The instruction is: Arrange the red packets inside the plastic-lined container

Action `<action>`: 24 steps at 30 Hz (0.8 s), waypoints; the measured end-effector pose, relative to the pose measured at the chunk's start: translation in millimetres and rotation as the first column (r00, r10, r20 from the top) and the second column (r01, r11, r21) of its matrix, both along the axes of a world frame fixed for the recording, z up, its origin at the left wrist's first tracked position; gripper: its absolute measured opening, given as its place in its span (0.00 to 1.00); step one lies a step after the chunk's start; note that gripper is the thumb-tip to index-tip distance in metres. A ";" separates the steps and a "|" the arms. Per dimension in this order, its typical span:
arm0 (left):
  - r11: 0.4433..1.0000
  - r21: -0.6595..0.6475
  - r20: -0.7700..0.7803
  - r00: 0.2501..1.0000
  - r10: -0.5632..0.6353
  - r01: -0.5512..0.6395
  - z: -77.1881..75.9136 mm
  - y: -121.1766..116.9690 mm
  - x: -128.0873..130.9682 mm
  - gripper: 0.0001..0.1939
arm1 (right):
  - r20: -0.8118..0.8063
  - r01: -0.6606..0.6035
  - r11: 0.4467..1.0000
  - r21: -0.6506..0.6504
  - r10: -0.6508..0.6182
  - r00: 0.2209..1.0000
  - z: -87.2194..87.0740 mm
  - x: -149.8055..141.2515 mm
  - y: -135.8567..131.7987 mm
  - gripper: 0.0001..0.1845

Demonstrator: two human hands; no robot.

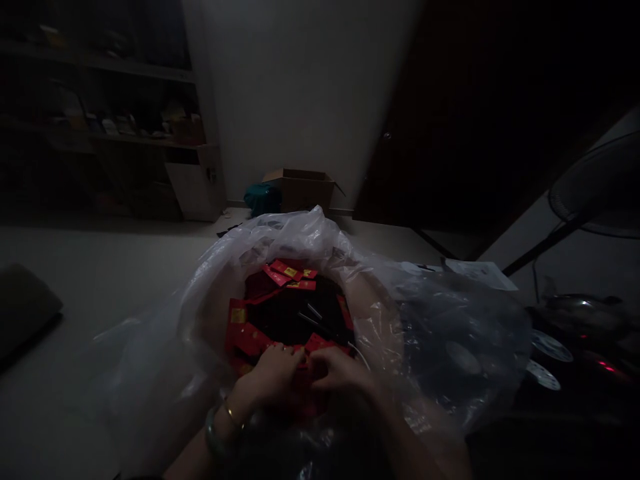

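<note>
Both my hands are low in the middle of the head view, close together over a dark pile scattered with red packets. My left hand [277,369], with a gold bracelet [233,412] and a pale bangle [214,433] on the wrist, has its fingers bent down onto the red pieces. My right hand [343,372] faces it, thumb and forefinger drawn together. Whatever the fingertips grip is too dark to make out. Beyond them lie more red packets [289,270] with gold print. Two thin silvery strips [314,311] and a white cord [361,355] show nearby.
Crumpled clear plastic sheeting [200,280] surrounds the pile and spreads right. An open cardboard box [307,190] and a teal bag [263,199] stand by the wall. Shelves [100,63] are at the left, a fan [600,187] and patterned dishes [550,347] at the right. The room is dim.
</note>
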State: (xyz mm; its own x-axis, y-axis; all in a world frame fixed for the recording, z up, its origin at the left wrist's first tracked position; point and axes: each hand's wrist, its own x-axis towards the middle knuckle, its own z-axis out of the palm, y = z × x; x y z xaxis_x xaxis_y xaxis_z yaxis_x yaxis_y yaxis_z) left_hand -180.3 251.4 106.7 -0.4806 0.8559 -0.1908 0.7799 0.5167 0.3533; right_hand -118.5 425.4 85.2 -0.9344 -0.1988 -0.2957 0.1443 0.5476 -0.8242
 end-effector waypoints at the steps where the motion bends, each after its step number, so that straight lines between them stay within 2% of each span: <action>1: 1.000 -0.031 -0.022 1.000 0.000 0.000 -0.8 0.3 2.0 0.34 | 0.003 -0.006 1.000 -0.003 0.006 1.000 2.1 0.4 -0.7 0.09; 3: 0.997 -0.080 -0.037 0.999 0.008 -0.011 -0.8 1.3 5.6 0.34 | -0.007 -0.020 1.000 0.008 0.020 1.000 5.5 0.7 -1.2 0.09; 7: 0.996 -0.068 0.017 0.998 0.053 -0.052 4.6 4.7 11.4 0.31 | -0.044 -0.055 0.998 0.029 0.057 0.997 6.2 0.2 -0.1 0.10; 11: 0.990 -0.110 -0.049 0.996 0.079 -0.084 8.2 8.4 15.1 0.28 | -0.142 -0.059 0.996 0.072 0.069 0.987 1.9 0.5 1.4 0.10; 13: 0.992 -0.106 -0.056 0.996 0.067 -0.073 7.8 7.3 15.7 0.27 | -0.143 -0.077 0.994 0.082 0.088 0.986 1.0 1.6 1.7 0.08; 16: 0.993 -0.098 -0.036 0.997 0.065 -0.068 6.9 0.5 14.6 0.31 | -0.106 -0.102 0.993 0.066 0.109 0.988 2.1 3.6 2.1 0.06; 19: 0.983 -0.137 -0.040 0.993 0.115 -0.119 8.4 -9.1 11.9 0.36 | -0.099 -0.114 0.993 0.044 0.117 0.988 3.0 4.2 3.0 0.05; 24: 0.963 -0.201 -0.036 0.984 0.176 -0.180 12.2 -22.2 10.6 0.32 | -0.152 -0.153 0.988 0.034 0.156 0.976 -2.4 1.7 4.0 0.06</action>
